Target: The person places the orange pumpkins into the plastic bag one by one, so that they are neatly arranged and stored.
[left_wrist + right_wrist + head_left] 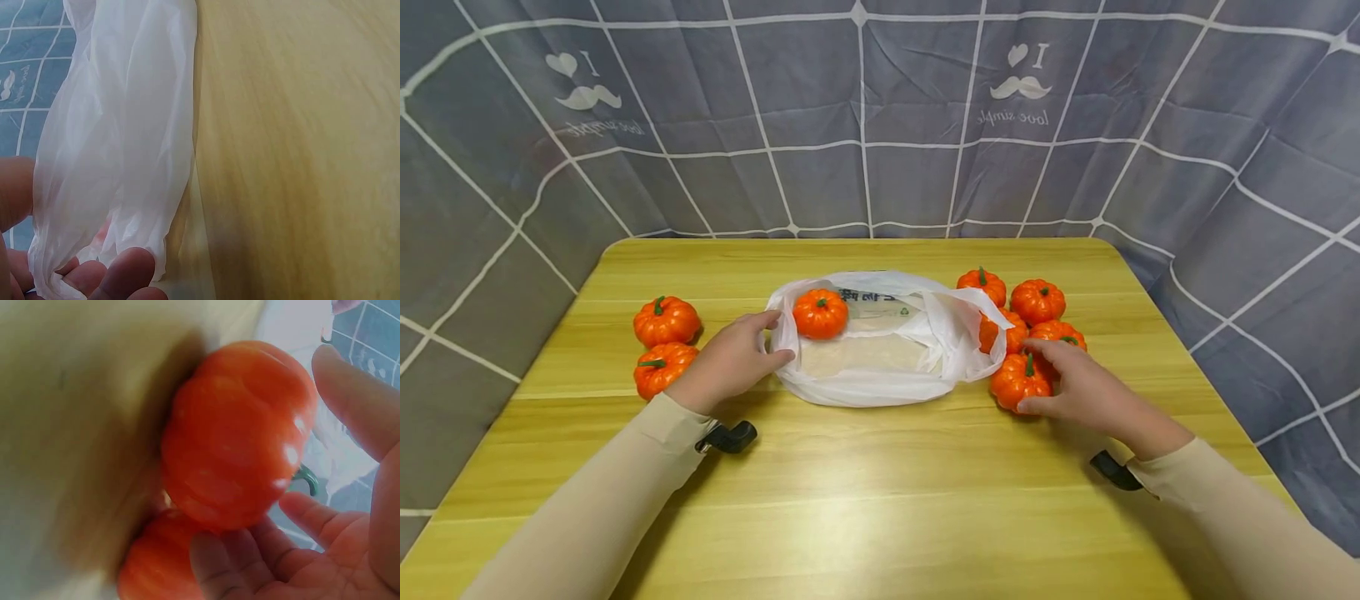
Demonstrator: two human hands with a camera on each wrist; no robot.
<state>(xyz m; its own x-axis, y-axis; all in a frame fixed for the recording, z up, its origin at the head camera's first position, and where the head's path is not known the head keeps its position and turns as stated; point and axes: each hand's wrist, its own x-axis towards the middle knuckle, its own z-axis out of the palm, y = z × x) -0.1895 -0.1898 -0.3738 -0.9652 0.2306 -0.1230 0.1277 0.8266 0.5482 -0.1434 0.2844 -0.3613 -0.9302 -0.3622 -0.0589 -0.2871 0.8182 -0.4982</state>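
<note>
A white plastic bag [865, 392] lies with its mouth open on the table, one small orange pumpkin [821, 314] inside at its left end. At the bag's left rim, my left hand [735, 358] holds the plastic; the left wrist view shows its fingers [128, 272] bent about the gathered edge. My right hand [1086, 392] reaches around the nearest pumpkin [1018, 383] of the right-hand group. In the right wrist view, the fingers lie beside that pumpkin [240, 437], while the thumb [356, 400] stands spread at its other side.
Several more pumpkins [1037, 302] cluster beside the bag's right end, one partly behind the plastic. Two others, a rear pumpkin [666, 322] and a front pumpkin [662, 369], sit left of my left hand. Grey checked cloth [917, 183] hangs behind the wooden table [880, 500].
</note>
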